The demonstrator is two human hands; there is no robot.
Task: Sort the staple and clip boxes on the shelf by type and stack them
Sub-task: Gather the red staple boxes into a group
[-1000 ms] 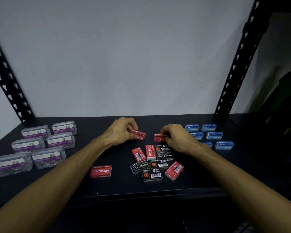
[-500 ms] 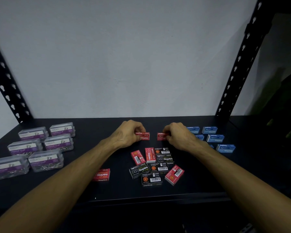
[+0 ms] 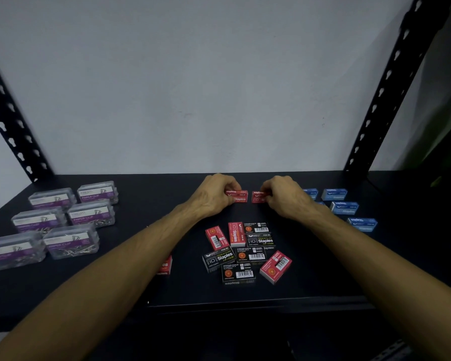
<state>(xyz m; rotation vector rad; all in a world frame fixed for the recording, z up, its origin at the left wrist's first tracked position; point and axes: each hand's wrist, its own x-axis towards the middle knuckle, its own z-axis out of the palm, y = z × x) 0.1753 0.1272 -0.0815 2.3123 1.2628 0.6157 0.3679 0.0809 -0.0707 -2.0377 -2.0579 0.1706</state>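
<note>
Hands [image 3: 248,198] on red staple boxes [image 3: 238,196]

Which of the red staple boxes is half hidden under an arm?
The lone red box at the left of the middle pile, apart from the others. The left forearm covers most of it, while every other red box shows fully or sits in a hand.

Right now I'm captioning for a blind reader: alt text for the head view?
Left hand and right hand each grip a red staple box at a dark shelf's back; red and black boxes lie mixed in front, clip boxes left, blue boxes right.
</note>
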